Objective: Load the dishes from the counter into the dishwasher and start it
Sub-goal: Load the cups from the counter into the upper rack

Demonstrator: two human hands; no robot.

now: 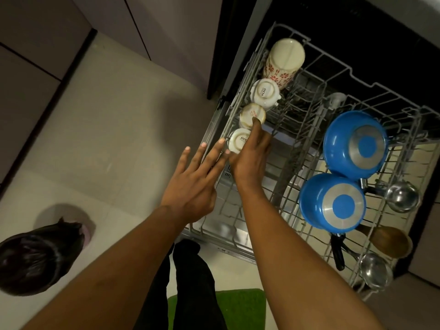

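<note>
I'm working along the left edge of the pulled-out rack [350,67], where small crockery stands upturned in a row. The right grip [250,156] lies over the nearest cup [239,140], with one finger stretched forward onto the base of the second cup [250,114]. Its thumb and other fingers are hidden under the hand, so I cannot tell whether it is clasping the near cup or only steadying it. The left grip [197,177] is spread flat and holding nothing, hovering just outside the rack's left edge.

These cups look like glazed ceramic: light, rigid, smooth and likely slick if wet. I judge they would chip if knocked against each other or the wire. I'd take each one round its side wall between thumb and fingers, not by the narrow foot ring, and seat it between the tines so it cannot rock.

Beyond them along the same edge sit a white creamer [264,92] and a tall patterned mug [284,59]. Two blue pans [354,145] lie upturned towards the right side.
</note>
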